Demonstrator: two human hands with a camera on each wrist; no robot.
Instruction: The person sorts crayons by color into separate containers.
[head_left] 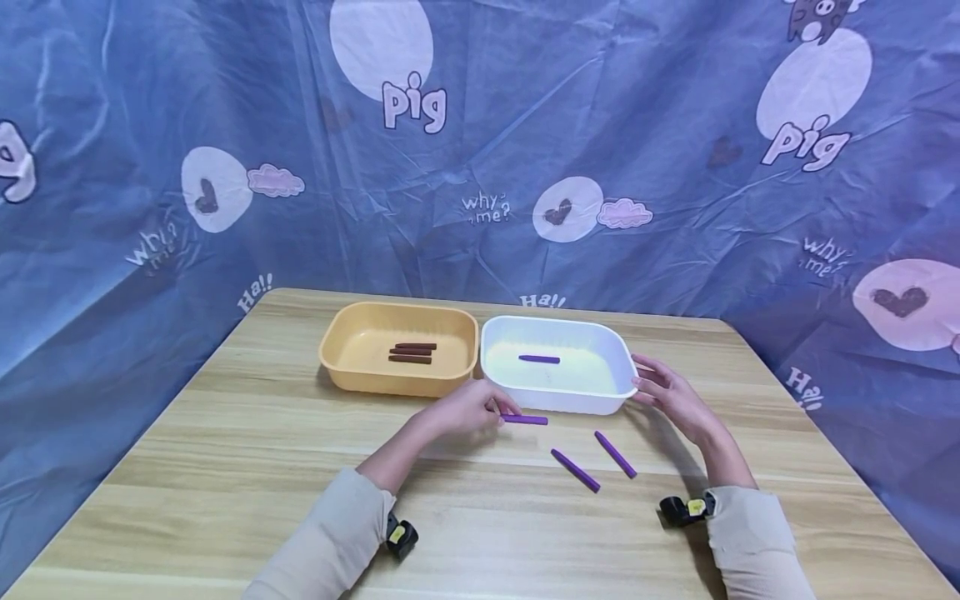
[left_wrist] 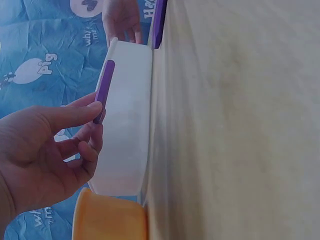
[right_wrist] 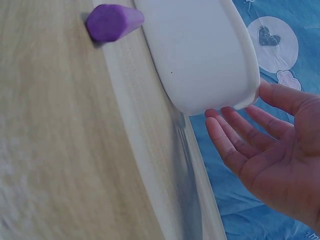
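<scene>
My left hand point(head_left: 471, 408) pinches a purple crayon point(head_left: 527, 420) between thumb and fingers, just in front of the white bin point(head_left: 555, 401). From the left wrist view, that crayon point(left_wrist: 104, 87) points up past the fingertips, clear of the table. At the bin's right end is my right hand point(head_left: 675, 402); its fairly straight fingers point(right_wrist: 227, 145) touch the outer wall and the thumb is by the rim. One purple crayon point(head_left: 539, 359) lies inside the white bin. Two more, one nearer point(head_left: 575, 471) and another purple crayon point(head_left: 615, 454), lie on the table between the hands.
A yellow-orange bin point(head_left: 397, 384) stands against the white bin's left side, with several brown crayons point(head_left: 411, 352) in it. Both bins are near the back edge of the wooden table point(head_left: 187, 467). A blue printed cloth point(head_left: 420, 225) hangs behind and around the table.
</scene>
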